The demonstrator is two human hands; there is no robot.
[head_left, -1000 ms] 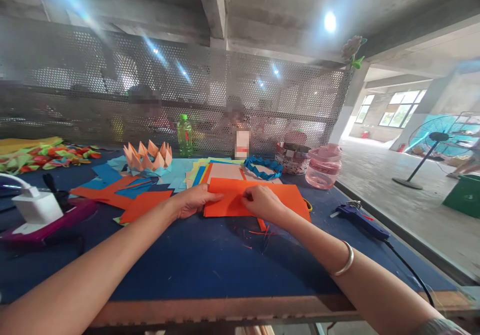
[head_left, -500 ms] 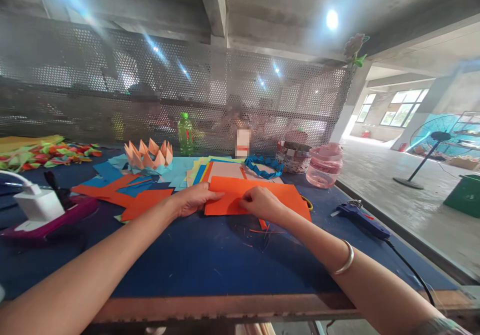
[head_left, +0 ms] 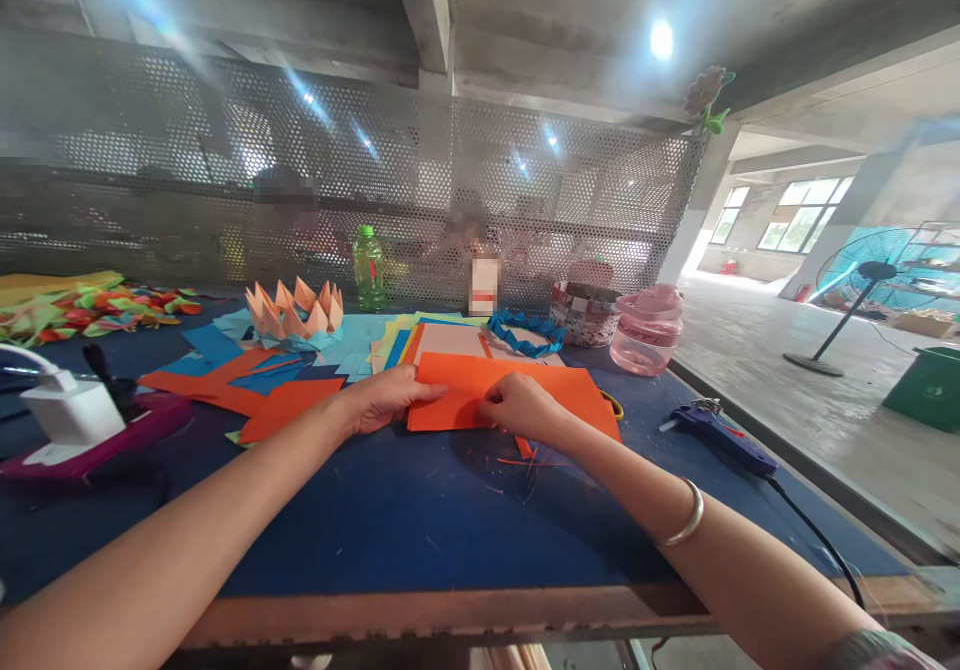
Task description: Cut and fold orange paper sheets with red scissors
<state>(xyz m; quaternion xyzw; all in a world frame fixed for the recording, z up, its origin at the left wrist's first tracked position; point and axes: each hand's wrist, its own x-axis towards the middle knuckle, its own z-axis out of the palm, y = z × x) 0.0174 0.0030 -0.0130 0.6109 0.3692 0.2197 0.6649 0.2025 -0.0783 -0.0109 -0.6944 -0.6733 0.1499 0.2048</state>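
Observation:
An orange sheet of paper (head_left: pixel 559 395), apparently doubled along its near edge, is held above the blue table. My left hand (head_left: pixel 386 397) grips its left end, thumb on top and fingers behind. Near the middle of the sheet, my right hand (head_left: pixel 523 405) is closed in a pinch at the lower edge; its fingertips are partly hidden. A silver bangle circles my right wrist. Behind the sheet lie a stack of coloured paper (head_left: pixel 450 338) and a blue folded paper ring (head_left: pixel 527 335). Thin orange paper strips (head_left: pixel 523 447) rest just below it.
A peach paper crown (head_left: pixel 294 315) and orange and blue scraps (head_left: pixel 217 380) lie left. A white plug (head_left: pixel 73 412) sits in a purple power strip. At right are a pink water jug (head_left: pixel 646 330), a woven basket (head_left: pixel 585 312) and a blue glue gun (head_left: pixel 724 437). A green bottle (head_left: pixel 368 270) stands behind.
The view shifts very slightly. Both hands keep the same hold on the orange paper, with no other visible movement.

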